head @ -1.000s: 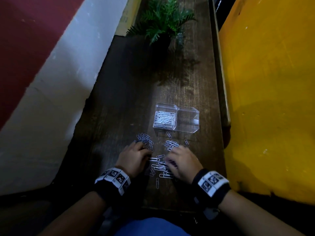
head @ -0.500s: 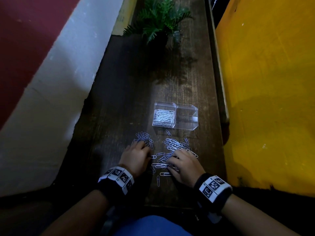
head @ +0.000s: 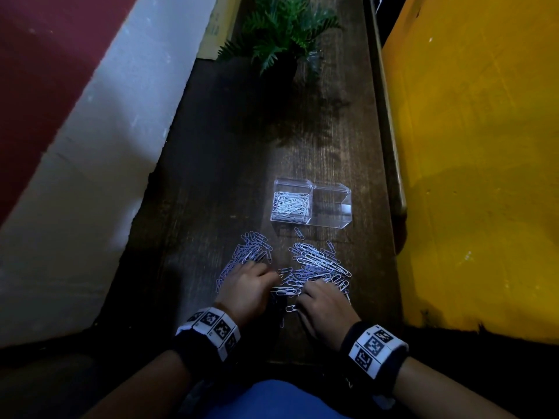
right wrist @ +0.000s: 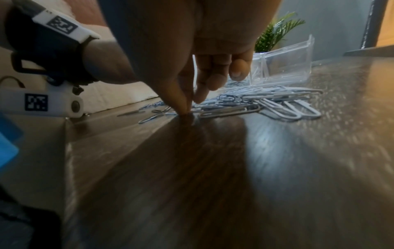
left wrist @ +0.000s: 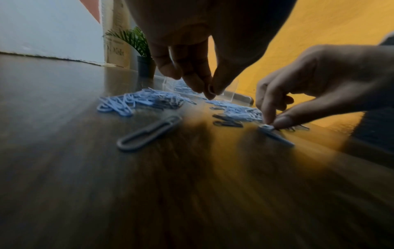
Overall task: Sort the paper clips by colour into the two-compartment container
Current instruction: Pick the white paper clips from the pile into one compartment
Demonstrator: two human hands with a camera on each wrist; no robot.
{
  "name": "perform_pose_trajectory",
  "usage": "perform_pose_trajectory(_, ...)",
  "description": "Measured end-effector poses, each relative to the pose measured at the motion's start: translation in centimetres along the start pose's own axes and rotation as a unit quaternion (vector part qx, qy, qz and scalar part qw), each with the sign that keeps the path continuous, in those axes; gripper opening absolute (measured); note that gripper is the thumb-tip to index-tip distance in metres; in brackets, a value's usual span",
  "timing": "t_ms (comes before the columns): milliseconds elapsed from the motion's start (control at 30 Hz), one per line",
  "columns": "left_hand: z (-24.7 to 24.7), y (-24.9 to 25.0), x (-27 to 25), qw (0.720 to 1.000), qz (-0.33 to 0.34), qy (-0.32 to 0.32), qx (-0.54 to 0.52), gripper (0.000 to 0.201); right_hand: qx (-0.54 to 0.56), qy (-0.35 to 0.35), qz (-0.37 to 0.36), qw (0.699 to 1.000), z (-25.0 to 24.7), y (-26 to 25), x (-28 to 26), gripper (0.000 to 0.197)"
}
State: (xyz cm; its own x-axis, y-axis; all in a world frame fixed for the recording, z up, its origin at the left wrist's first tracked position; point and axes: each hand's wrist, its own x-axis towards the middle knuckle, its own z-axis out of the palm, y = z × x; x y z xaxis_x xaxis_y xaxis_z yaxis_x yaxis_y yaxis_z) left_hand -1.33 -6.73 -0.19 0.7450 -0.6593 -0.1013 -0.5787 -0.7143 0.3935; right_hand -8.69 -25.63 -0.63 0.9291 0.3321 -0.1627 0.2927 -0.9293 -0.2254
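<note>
A clear two-compartment container [head: 311,189] stands on the dark wooden table [head: 242,176]. Its left compartment holds white paper clips [head: 291,205]; the right compartment [head: 331,207] looks empty. In front of it lie a bluish pile of clips [head: 252,252] on the left and a paler pile [head: 320,263] on the right. My left hand [left wrist: 210,91] hovers by the bluish pile, thumb and fingertips pressed together, with no clip showing between them. My right hand [right wrist: 185,110] pinches a pale clip [left wrist: 266,127] down against the table at the paler pile's near edge.
A potted fern [head: 281,34] stands at the table's far end. A yellow wall [head: 469,176] runs along the right side, a white and red wall [head: 90,146] along the left. Single clips [left wrist: 149,133] lie loose between my hands, near the table's front edge.
My right hand has drawn back toward me, uncovering more of the paler pile. The left hand has shifted slightly right. The container has not moved.
</note>
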Motion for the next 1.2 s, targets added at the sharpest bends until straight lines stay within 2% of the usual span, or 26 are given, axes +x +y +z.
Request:
perform_pose_trajectory(67,0.5,0.2,0.0,0.999,-0.014,-0.042,0.013,0.029,-0.008,-0.008,0.003,1.0,-0.1,-0.2,0.0,0.027)
perform_pose_trajectory(167,0.5,0.9,0.3,0.995,-0.046,-0.082,0.044,0.032,0.001,-0.038,0.0,0.999,-0.1,-0.6,-0.1,0.025)
perform_pose_trajectory(267,0.6,1.4,0.5,0.989,-0.061,-0.122,0.053,0.035,0.025,-0.058,0.031,0.998,-0.5,-1.1,0.0,0.026)
perform_pose_trajectory(367,0.9,1.3,0.7,0.99,-0.059,-0.113,0.061,0.036,0.06,-0.099,0.047,0.992,-1.1,-1.3,0.1,0.022)
perform_pose_trajectory(433,1.0,1.4,0.8,0.99,-0.054,-0.114,0.061,0.034,0.059,-0.129,0.052,0.989,-1.1,-1.2,0.0,0.025)
perform_pose_trajectory(667,1.4,0.9,0.5,0.992,-0.045,-0.113,0.022,0.029,0.075,-0.129,0.078,0.986,-0.9,-1.1,-0.4,0.023)
perform_pose_trajectory(767,1.3,0.6,0.2,0.995,-0.04,-0.087,-0.015,0.026,0.069,-0.125,0.087,0.986,-1.2,-1.3,-0.5,0.02)
perform_pose_trajectory(900,0.7,0.1,0.0,0.993,-0.043,-0.025,-0.104,0.012,0.053,-0.12,0.078,0.988,-1.3,-1.6,-0.6,0.017)
perform_pose_trajectory(1000,-0.1,-0.2,0.2,0.987,-0.051,0.009,-0.155,0.001,0.033,-0.107,0.058,0.992,-1.3,-1.9,-0.5,0.007)
perform_pose_trajectory(1100,-1.3,-0.3,1.2,0.979,-0.063,0.037,-0.191,0.009,0.054,-0.091,0.051,0.993,-1.3,-2.3,-0.4,0.014)
perform_pose_trajectory(1167,-2.0,-0.3,1.9,0.973,-0.071,0.064,-0.212,0.015,0.061,-0.088,0.064,0.992,-1.4,-2.5,-0.3,0.01)
perform_pose_trajectory(1200,-2.3,-0.4,2.3,0.969,-0.078,0.076,-0.222,0.017,0.058,-0.091,0.07,0.992,-1.2,-2.5,-0.4,0.017)
